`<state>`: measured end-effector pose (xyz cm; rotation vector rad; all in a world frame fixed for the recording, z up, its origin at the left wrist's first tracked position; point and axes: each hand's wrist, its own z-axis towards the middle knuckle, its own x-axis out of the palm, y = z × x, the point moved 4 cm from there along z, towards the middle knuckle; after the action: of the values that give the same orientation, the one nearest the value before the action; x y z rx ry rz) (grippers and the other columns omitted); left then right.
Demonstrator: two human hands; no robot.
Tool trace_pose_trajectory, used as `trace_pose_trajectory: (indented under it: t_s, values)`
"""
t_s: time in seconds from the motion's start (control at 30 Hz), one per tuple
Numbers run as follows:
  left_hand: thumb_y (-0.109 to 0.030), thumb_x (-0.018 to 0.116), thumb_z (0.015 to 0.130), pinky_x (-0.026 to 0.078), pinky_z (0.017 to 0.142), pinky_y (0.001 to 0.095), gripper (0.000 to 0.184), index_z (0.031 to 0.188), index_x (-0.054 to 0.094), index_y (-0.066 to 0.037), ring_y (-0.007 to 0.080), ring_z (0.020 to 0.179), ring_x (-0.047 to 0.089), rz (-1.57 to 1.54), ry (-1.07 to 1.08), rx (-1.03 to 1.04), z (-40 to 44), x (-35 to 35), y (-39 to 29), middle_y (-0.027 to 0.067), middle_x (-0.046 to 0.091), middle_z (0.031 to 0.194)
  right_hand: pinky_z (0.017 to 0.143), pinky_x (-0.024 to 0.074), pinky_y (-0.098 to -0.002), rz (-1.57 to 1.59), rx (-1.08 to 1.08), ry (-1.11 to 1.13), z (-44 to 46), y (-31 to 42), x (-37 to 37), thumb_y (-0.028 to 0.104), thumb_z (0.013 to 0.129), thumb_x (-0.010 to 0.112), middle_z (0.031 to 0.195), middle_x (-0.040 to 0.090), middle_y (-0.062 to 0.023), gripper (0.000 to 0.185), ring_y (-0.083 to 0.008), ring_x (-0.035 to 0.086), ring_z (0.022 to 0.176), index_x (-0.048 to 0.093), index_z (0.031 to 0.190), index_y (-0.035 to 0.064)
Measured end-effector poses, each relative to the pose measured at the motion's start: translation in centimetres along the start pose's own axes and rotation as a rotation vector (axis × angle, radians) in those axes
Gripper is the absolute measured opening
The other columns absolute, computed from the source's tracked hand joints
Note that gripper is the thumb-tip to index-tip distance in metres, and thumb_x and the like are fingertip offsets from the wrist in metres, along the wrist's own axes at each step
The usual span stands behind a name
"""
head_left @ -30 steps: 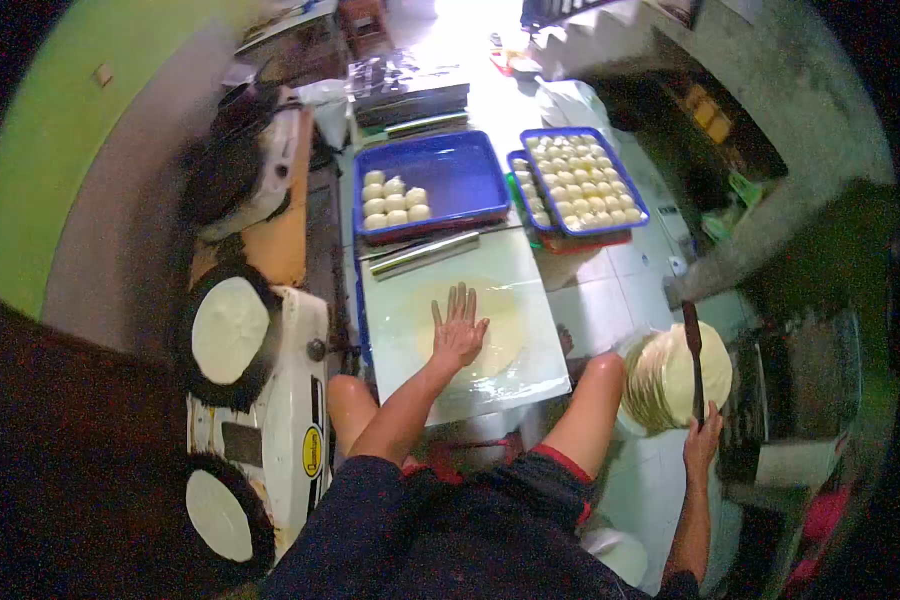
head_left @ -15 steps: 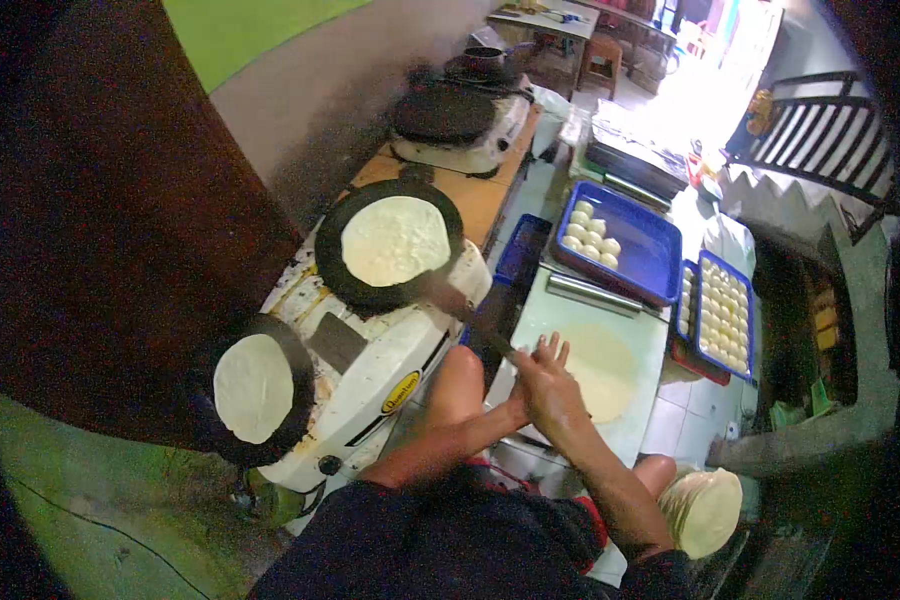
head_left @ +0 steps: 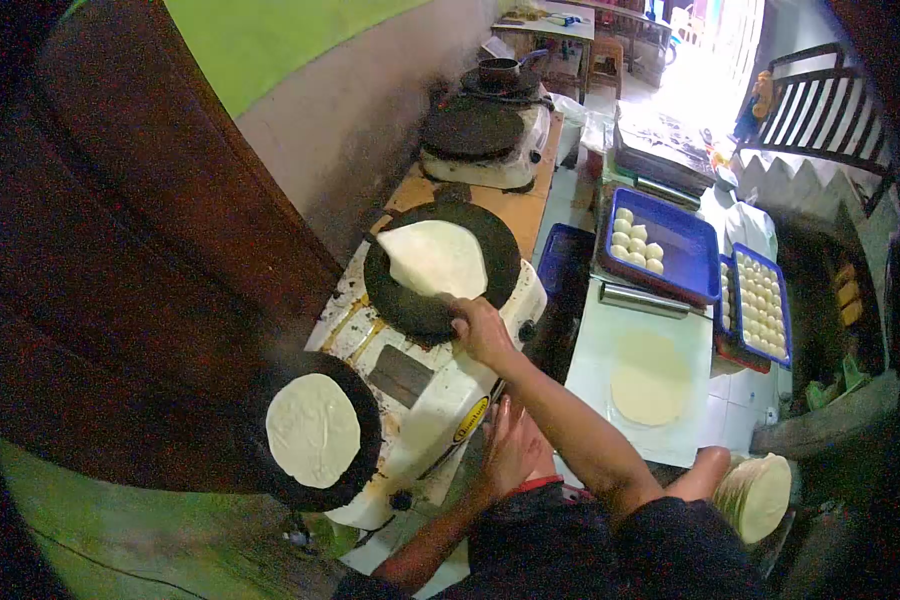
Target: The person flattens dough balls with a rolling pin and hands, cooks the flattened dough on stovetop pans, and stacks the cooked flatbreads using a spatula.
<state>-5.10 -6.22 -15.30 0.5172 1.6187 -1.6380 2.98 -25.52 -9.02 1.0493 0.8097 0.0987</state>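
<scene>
Head view: the right hand (head_left: pixel 483 332) is curled at the near edge of a flatbread (head_left: pixel 440 260), partly raised over the farther pan (head_left: pixel 503 245); what the fingers grip cannot be told. The left hand (head_left: pixel 513 445), fingers loosely extended, holds nothing visible beside the stove (head_left: pixel 440 395). Another flatbread (head_left: pixel 313 430) lies flat in the nearer pan (head_left: pixel 371 425).

Right hand (head_left: pixel 484 333) outstretched, fingers (head_left: pixel 460 317) curled, left hand (head_left: pixel 513 447) lower, closer in
</scene>
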Motion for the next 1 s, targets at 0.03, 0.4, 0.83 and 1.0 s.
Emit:
trace_pose_trajectory:
  t_s: [0.03,0.4,0.83,1.0]
  values:
    - [-0.035,0.067,0.088,0.020,0.117,0.0620,0.074,0.150,0.039,-0.006,0.0488,0.145,0.024,-0.048,-0.036,-0.026,-0.2,-0.7,0.4,0.0304,0.023,0.158,0.080,0.0524,-0.0464,0.107,-0.050,-0.009,1.2,0.2,0.0,0.010,0.089,0.066,0.100,0.066,-0.0232,0.038,-0.0364,0.067,0.089,0.063,0.126,0.0095]
    - [-0.032,0.059,0.095,0.026,0.117,0.0552,0.051,0.138,0.053,-0.006,0.0451,0.143,0.031,0.150,0.173,0.107,1.5,-0.1,-1.7,0.0207,0.035,0.155,0.081,0.0559,-0.0479,-0.473,-0.097,0.141,-2.4,2.2,-4.0,0.007,0.085,0.063,0.106,0.061,-0.0183,0.038,-0.0383,0.066,0.095,0.065,0.123,0.0119]
    - [-0.029,0.060,0.095,0.033,0.112,0.0524,0.040,0.127,0.061,-0.004,0.0383,0.135,0.044,-0.130,0.162,0.184,3.6,-1.2,-0.9,0.0187,0.053,0.140,0.081,0.0553,-0.0452,-0.546,0.048,0.193,-11.2,-2.4,-25.7,0.008,0.086,0.068,0.100,0.067,-0.0117,0.028,-0.0346,0.068,0.093,0.071,0.114,0.0125]
    - [-0.031,0.062,0.095,0.038,0.108,0.0522,0.043,0.131,0.058,-0.010,0.0355,0.133,0.046,-0.121,0.239,0.233,4.2,0.8,-2.8,0.0162,0.050,0.143,0.084,0.0534,-0.0455,-0.458,-0.064,0.204,-6.1,-6.1,-19.7,0.011,0.088,0.067,0.105,0.066,-0.0136,0.029,-0.0365,0.066,0.099,0.068,0.118,0.0106]
